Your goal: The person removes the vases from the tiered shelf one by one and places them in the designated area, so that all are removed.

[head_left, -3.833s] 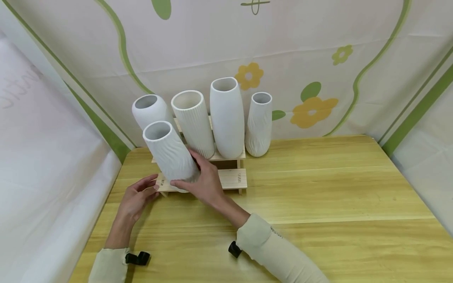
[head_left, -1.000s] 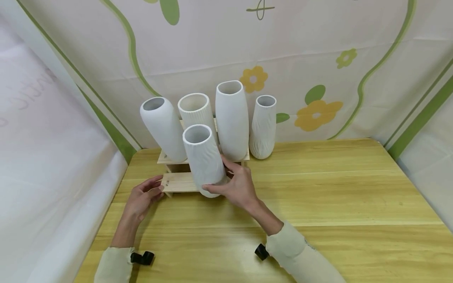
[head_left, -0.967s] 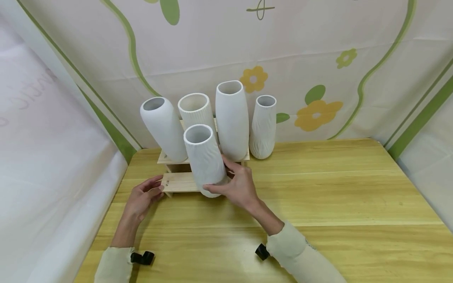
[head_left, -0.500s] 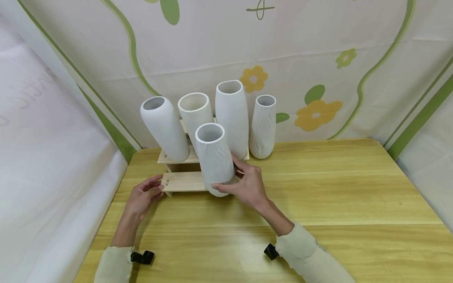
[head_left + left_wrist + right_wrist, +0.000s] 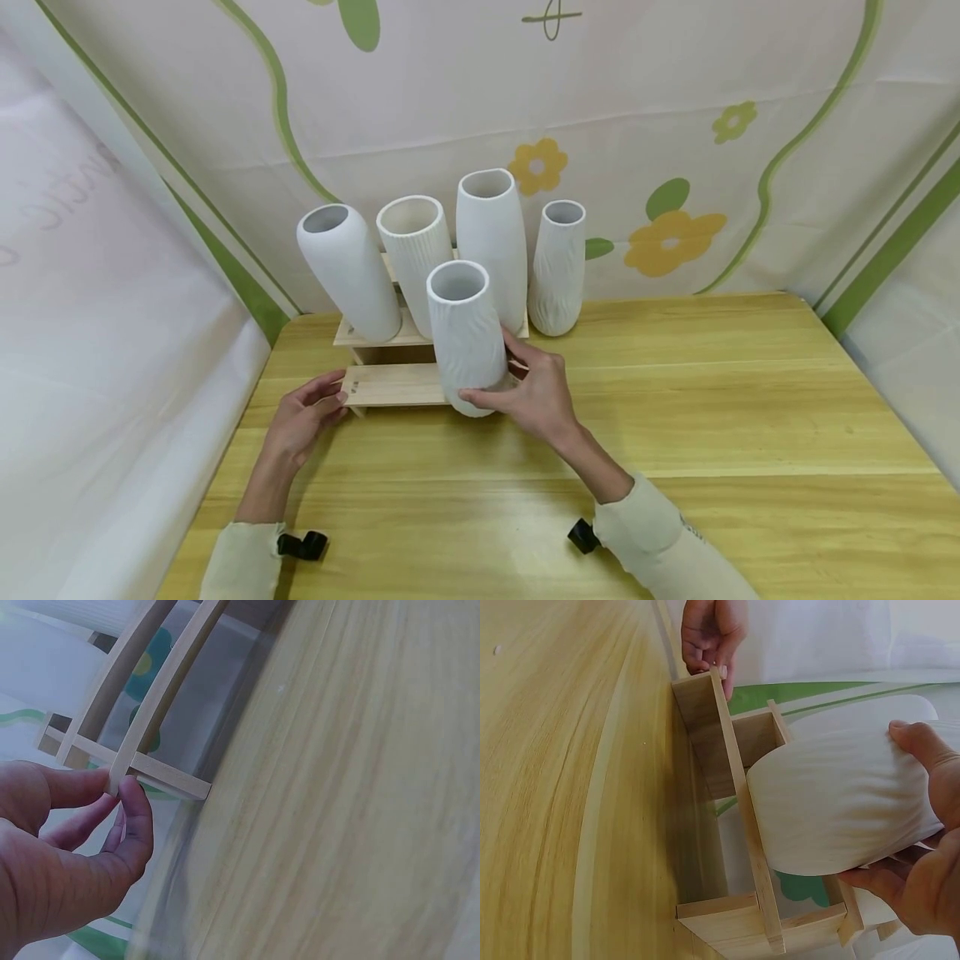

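My right hand (image 5: 536, 396) grips a white vase (image 5: 467, 350) with wavy relief low on its body, thumb in front and fingers behind. The vase stands at the right part of the lower step of a pale wooden stepped rack (image 5: 393, 385), covering that end in the head view. In the right wrist view the base of the vase (image 5: 840, 802) meets the step's board, with my right hand (image 5: 922, 885) around its side. At the step's left end, my left hand (image 5: 300, 421) pinches the board; the left wrist view shows thumb and fingertips of that hand (image 5: 67, 862) on the rack (image 5: 154, 697).
On the upper step stand a smooth vase (image 5: 352, 279) leaning left, a ribbed vase (image 5: 412, 258) and a tall squarish vase (image 5: 491, 242). A slimmer textured vase (image 5: 557, 275) is on the table (image 5: 712, 400) to the right. A flower-print curtain (image 5: 420, 92) hangs close behind.
The right hand has carried the wavy vase rightward along the lower step, from its left end to its right part. The left hand keeps its hold on the rack's end.
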`<act>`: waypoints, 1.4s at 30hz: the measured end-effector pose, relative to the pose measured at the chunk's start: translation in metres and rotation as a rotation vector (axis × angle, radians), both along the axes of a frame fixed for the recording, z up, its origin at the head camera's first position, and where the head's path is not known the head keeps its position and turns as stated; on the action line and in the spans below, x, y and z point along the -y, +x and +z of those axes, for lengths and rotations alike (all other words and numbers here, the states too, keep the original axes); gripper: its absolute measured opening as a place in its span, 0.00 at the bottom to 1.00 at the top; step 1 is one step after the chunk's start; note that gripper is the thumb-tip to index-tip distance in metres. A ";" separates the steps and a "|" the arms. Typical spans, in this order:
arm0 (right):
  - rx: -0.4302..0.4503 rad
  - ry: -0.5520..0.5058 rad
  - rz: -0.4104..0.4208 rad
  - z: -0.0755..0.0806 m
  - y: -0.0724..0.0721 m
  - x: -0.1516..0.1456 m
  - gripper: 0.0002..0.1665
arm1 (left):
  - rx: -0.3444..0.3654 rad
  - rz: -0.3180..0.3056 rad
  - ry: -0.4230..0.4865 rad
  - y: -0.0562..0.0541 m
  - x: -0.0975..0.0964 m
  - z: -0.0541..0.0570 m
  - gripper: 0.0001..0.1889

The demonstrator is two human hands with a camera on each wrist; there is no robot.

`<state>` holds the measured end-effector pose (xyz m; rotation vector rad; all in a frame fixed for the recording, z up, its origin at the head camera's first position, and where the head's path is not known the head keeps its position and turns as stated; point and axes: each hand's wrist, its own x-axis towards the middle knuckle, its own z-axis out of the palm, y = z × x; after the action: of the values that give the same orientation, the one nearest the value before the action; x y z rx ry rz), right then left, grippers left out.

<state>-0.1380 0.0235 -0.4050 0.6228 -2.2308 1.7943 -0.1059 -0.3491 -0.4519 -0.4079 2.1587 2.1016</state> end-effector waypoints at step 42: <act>0.030 0.009 -0.063 -0.002 0.010 -0.039 0.52 | -0.002 -0.009 -0.032 0.000 0.001 -0.002 0.29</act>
<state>-0.1278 0.0622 -0.4068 0.5252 -2.2531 1.7754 -0.1057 -0.3501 -0.4534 -0.3983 2.1935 2.0669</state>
